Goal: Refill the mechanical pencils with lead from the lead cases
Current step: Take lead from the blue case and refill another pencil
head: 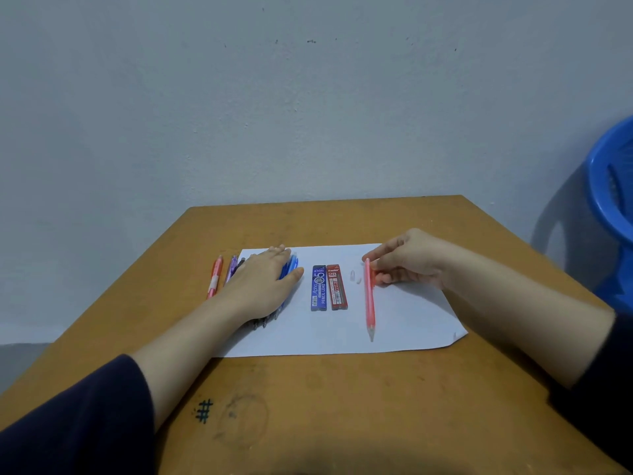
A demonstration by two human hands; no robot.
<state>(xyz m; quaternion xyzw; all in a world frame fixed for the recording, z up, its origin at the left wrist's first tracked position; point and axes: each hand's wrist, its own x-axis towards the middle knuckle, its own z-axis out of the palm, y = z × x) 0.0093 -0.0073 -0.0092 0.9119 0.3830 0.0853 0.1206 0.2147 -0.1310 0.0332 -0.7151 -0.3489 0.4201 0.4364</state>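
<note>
Right hand (407,265) pinched the pink pencil (370,303), cap (352,275) already off; left hand (263,286) lay flat on the other pencils (292,266). I judged the cases (319,287) untouched, refilling barely begun.

Pale grey-blue wall (308,97) behind worn wooden table (342,406); blue plastic chair (613,200) at right.

left hand (263,286) hides pencils (292,265), chair (613,200) cropped
</note>
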